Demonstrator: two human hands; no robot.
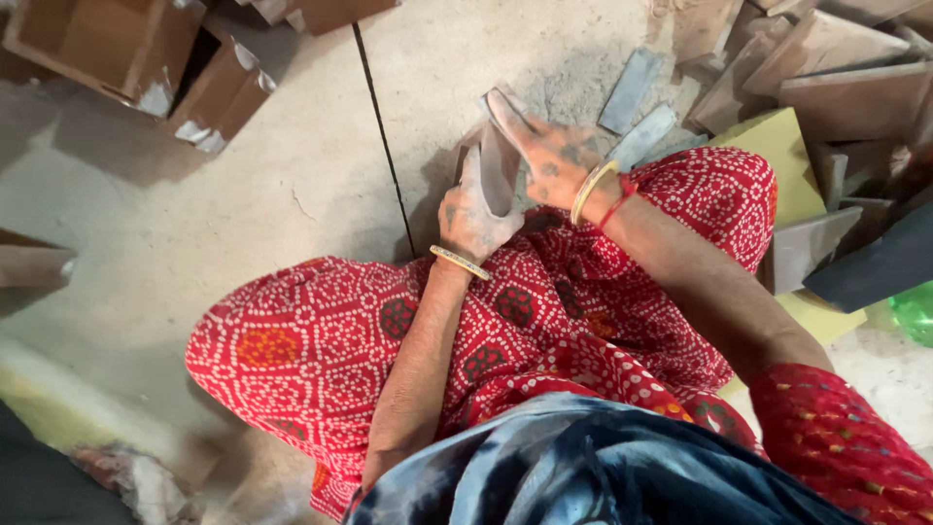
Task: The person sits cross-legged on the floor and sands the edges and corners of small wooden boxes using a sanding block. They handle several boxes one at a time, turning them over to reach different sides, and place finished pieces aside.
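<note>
Grey stone slab (499,160), thin and dusty, stands on edge on the floor (243,194) just past the red-patterned knees, gripped by both hands: left hand (471,216) clasps its near end, right hand (549,148) wraps its top. More flat slabs (637,117) lie just beside, toward the floor's far right corner.

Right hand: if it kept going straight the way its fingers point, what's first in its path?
The right hand points up-left, already touching the flat brown piece held with the left hand. Past it, probably only bare dusty floor, though depth is unclear.
</note>
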